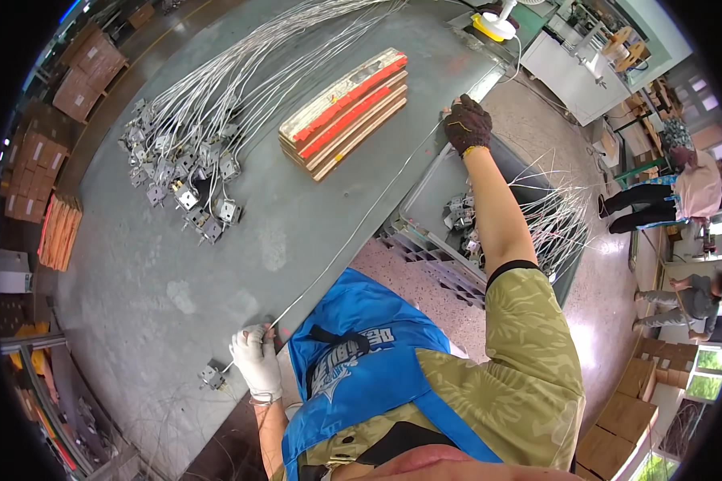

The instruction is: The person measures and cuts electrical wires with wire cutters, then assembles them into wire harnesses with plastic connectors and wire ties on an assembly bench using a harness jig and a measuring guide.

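My left hand (256, 365) pinches the wire (362, 224); my right hand (468, 126) seems closed on its far end. Probably light, bendy; best held near the metal block (212, 375).

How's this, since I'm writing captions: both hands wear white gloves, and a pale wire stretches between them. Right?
Not quite: the head view shows the right hand in a dark glove. The left hand does wear white, and the pale wire stretches between them.
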